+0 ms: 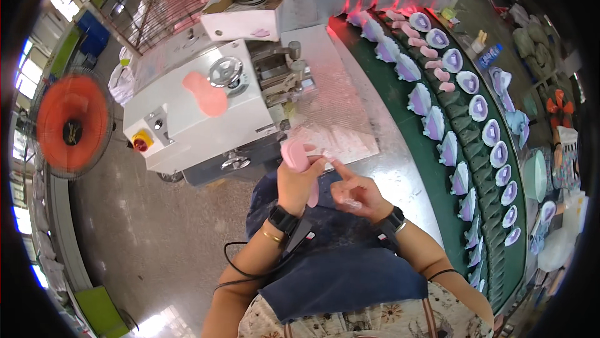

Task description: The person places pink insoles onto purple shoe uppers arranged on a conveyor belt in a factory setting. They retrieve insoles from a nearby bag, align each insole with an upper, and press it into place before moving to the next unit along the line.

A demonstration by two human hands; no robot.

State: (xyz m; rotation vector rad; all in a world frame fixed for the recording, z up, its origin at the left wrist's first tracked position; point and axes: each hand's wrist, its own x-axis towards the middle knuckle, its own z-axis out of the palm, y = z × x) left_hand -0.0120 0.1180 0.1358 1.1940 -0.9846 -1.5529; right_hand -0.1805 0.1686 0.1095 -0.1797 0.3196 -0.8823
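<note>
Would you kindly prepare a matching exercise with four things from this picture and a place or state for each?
Things:
1. Left hand
2. Lone pink sole-shaped piece
3. Fan
4. Rows of purple-and-white pieces

Places or states:
A. On the green belt
B. Gripping pink pieces
C. At far left, orange
D. Lying on the white machine

Pairs: 1-B; 2-D; 3-C; 4-A

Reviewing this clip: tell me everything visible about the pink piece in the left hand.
The pink piece looks like a soft, foam-like shoe insole, pale pink, with a rounded end and lighter lines near its edge; it may be several layers together. The left hand grips it around the middle, covering much of it. The rounded end shows above the hand, and a narrower pink part shows below. It is held in front of the dark blue apron. Whether the right hand touches it is unclear.
</note>
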